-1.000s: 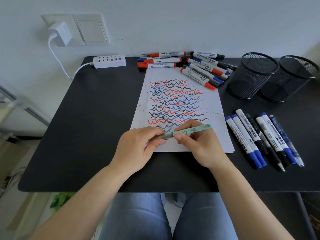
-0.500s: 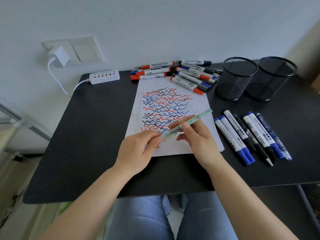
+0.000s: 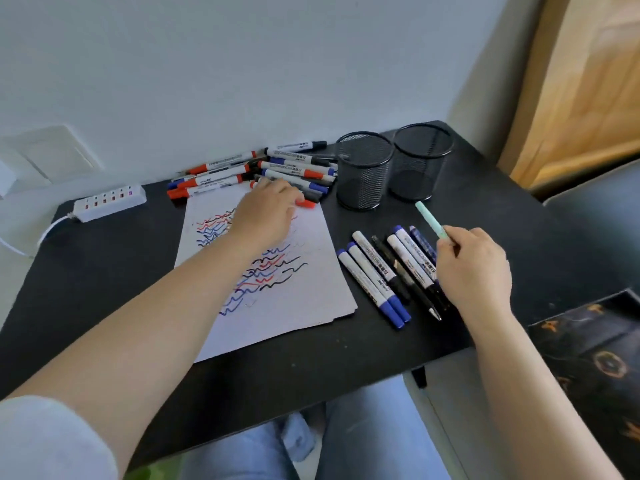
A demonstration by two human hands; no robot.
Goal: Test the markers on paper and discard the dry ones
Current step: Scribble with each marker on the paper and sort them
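The right hand (image 3: 472, 268) pinches a pale green pen (image 3: 433, 221) between thumb and fingers, its free end pointing up and away toward the two black mesh cups (image 3: 365, 168). This hand is above the near-right row of markers (image 3: 375, 271), which lie side by side on the black table (image 3: 114, 265), just right of the paper (image 3: 304, 306).

The left hand (image 3: 265, 211) reaches across the paper to the heap of markers at the wall (image 3: 277, 166). Its fingers curl down over a red-capped marker (image 3: 306, 203) at the near edge of that heap; whether they actually grip it cannot be told.

The paper carries wavy red, blue and black test lines. A white power strip (image 3: 110, 202) sits at the far left of the table.
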